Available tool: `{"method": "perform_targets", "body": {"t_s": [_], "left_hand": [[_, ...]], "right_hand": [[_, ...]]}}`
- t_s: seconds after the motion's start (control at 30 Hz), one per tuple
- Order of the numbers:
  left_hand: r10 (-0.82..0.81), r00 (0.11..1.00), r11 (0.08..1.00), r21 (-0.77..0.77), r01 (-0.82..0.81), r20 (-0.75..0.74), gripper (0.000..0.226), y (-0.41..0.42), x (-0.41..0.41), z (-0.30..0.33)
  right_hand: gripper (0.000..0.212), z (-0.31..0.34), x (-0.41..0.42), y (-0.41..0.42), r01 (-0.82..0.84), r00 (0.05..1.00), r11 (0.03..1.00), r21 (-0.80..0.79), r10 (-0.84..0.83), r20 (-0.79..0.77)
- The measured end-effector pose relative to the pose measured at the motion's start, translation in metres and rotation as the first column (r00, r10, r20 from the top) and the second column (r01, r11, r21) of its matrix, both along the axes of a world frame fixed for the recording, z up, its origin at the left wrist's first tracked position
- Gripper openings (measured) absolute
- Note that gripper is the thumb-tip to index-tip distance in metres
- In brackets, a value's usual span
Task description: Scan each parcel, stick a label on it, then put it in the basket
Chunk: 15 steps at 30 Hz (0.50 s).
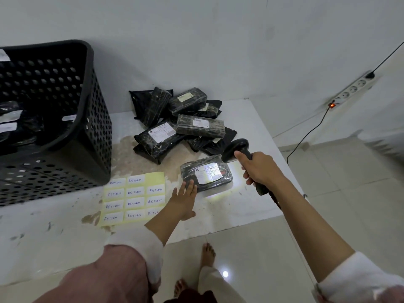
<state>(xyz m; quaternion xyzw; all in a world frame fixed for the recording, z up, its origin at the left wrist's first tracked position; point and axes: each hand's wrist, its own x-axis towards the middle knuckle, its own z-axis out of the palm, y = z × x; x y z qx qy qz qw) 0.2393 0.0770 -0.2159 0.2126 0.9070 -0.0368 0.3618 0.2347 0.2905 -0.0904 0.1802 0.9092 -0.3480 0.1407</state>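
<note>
A black wrapped parcel marked "A" lies alone on the low white table, lit by the scanner's beam. My right hand grips the black barcode scanner, whose head points down at the parcel's white slip. My left hand lies with straight fingers against the parcel's near left corner. A yellow sheet of "RETURN" labels sits left of that hand. Behind, a pile of several black parcels lies against the wall. The black perforated basket stands at the left with parcels inside.
A white power strip with a lit red switch lies on the floor at the right, a black cable running from it. My bare feet stand on the tiled floor below the table's front edge.
</note>
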Motion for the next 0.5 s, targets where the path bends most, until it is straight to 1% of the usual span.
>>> {"method": "perform_targets", "body": {"t_s": [0.1,0.27,0.5], "left_hand": [[0.004,1.000,1.000,-0.007,-0.004,0.000,0.090,0.001,0.000,-0.002],[0.019,1.000,1.000,0.013,-0.019,0.001,0.090,-0.001,-0.001,-0.002],[0.022,1.000,1.000,0.009,-0.022,0.004,0.089,0.002,-0.001,-0.001]], "right_hand": [[0.060,0.005,0.003,0.001,0.006,1.000,1.000,-0.025,-0.006,-0.015],[0.057,0.011,0.008,0.002,0.016,1.000,0.994,-0.108,-0.014,0.017],[0.060,0.013,0.009,0.000,-0.002,1.000,0.992,-0.124,0.002,0.001]]}}
